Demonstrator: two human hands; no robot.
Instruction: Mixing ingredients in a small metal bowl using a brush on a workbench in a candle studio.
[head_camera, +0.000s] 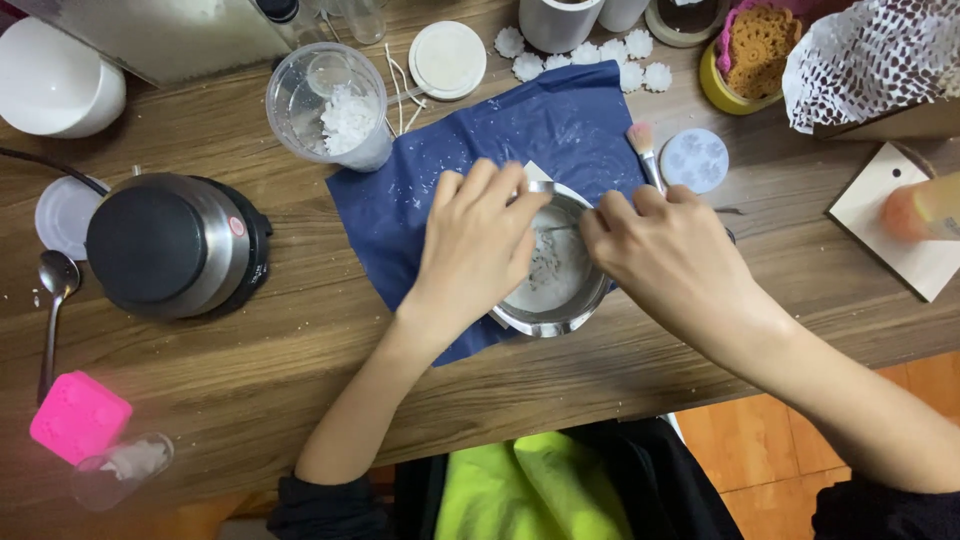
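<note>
Small round steel pot (553, 290), shiny wall, whitish waxy residue inside, sits on a creased dark blue sheet (560, 125) at table centre. Left hand (475, 245) lies over the pot's 9 o'clock rim, fingers bent, loosely curled on the edge. Right hand (665, 255) at 3 o'clock, fingers pinched together near the rim; what it pinches, cannot tell. Both hands cover much of the pot. At 12 o'clock: small brush (643, 150) with pink bristles, round pale blue mould (694, 160), white flower-shaped pieces (585, 55). At 10 o'clock: clear plastic cup (328, 108) holding white flakes. At 9 o'clock: round metal hotplate (170, 245), black top. Beyond it a spoon (55, 300) and pink square mould (80, 417) on the grained wooden table (300, 370)
</note>
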